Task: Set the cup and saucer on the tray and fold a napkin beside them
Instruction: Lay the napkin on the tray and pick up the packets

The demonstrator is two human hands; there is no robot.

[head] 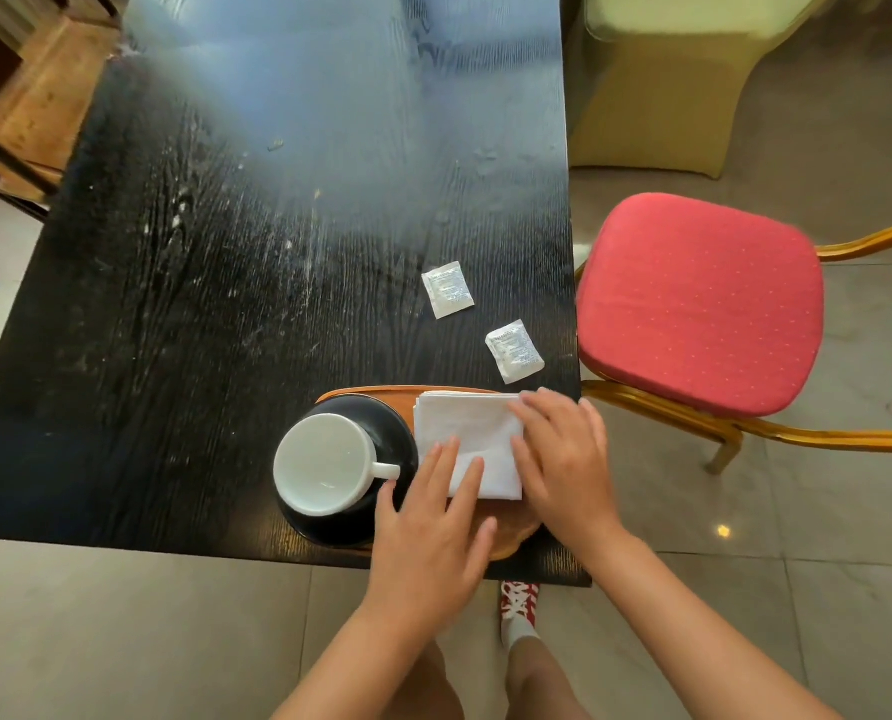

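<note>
We've got both forearms reaching fwd. Our left hand (428,517) lies flat, palm down, fingers straight. Our right hand (558,459) is also flat, fingers spread w/ tips pointing up-left.

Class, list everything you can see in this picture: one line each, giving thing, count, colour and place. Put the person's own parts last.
Wooden table: one, black, centre.
Oval wooden tray: one, brown, table's near edge.
Round saucer: one, black, on the tray.
Ceramic cup: one, white, empty, on the saucer.
Folded cloth napkin: one, white, on the tray, right of the saucer.
Paper sachets: two, white, on the table beyond the tray.
Cushioned chair: one, red seat, gold frame, right.
Covered chair: one, yellow-green, far right.
Left hand: flat, fingertips on napkin.
Right hand: flat on napkin.
</note>
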